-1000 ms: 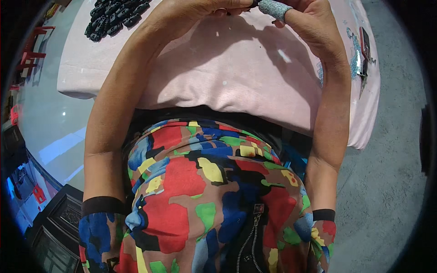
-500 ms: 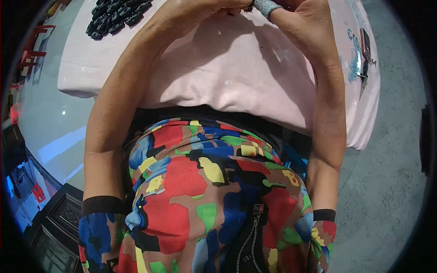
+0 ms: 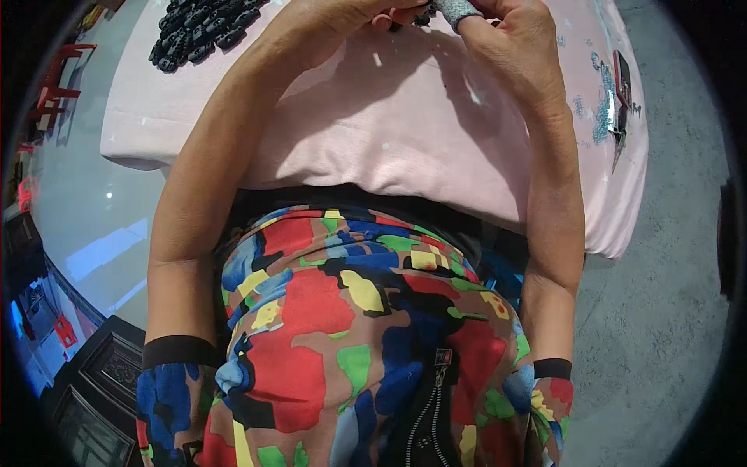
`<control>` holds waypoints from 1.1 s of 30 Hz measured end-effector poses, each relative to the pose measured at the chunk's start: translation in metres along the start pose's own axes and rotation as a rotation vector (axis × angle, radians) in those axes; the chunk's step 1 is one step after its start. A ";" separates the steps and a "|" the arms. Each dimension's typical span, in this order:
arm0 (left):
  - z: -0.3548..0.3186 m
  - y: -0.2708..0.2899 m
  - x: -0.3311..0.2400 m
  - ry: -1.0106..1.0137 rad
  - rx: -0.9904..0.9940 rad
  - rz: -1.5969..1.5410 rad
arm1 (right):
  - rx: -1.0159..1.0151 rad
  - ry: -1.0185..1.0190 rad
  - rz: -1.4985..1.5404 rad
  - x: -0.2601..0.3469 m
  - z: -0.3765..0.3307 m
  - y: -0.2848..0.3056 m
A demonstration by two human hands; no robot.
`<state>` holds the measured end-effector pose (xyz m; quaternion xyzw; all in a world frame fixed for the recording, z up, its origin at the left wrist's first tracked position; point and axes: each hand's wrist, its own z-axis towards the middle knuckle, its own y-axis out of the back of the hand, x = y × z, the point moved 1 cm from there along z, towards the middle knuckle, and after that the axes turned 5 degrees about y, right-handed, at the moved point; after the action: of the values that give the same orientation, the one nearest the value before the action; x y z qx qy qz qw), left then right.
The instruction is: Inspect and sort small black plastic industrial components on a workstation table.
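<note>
Small dark piece (image 3: 411, 17) right at the top edge of the view, caught between the two hands and half cut off by the rim. Too small and too hidden to tell which way its long side runs. Lies just past the left hand (image 3: 342, 17), whose fingers curl in and pinch it at the tips. Touches, or nearly touches, the right hand (image 3: 520, 43) on the other side, where one finger wears a grey finger cover (image 3: 456, 9). Cannot tell if the right fingers squeeze the piece or only rest beside it, since the tips run out of view. Both hands very close together, the left a bit nearer to the piece. Held up above a pink cloth (image 3: 373, 132) spread over a table, not lying on it. Farther off to the left on the same cloth, a pile of black parts (image 3: 204, 27), well apart from the hands. Over on the right edge of the cloth, a thin shiny thing (image 3: 619, 93) with bits of glitter around it. Lower down, a bright patchy top (image 3: 350, 335) in red, blue, yellow and green. On the right side, a rough grey floor (image 3: 661, 311). On the left side, a smooth shiny floor (image 3: 85, 226), a red stool (image 3: 58, 78) and a dark carved cabinet (image 3: 97, 385).
</note>
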<state>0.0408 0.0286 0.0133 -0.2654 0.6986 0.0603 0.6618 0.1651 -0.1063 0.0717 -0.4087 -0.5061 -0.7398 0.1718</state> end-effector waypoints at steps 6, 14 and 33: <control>0.000 0.000 -0.003 0.067 -0.051 0.008 | -0.159 0.396 -0.222 -0.008 -0.005 -0.006; -0.002 -0.007 -0.008 0.121 -0.105 -0.006 | -0.244 0.653 -0.468 -0.006 -0.008 -0.009; -0.001 -0.008 0.002 0.107 0.035 0.018 | -0.326 0.911 -0.201 -0.030 0.006 -0.018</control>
<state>0.0433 0.0208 0.0135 -0.2503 0.7363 0.0397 0.6274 0.1740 -0.0978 0.0381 -0.0143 -0.2940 -0.9258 0.2371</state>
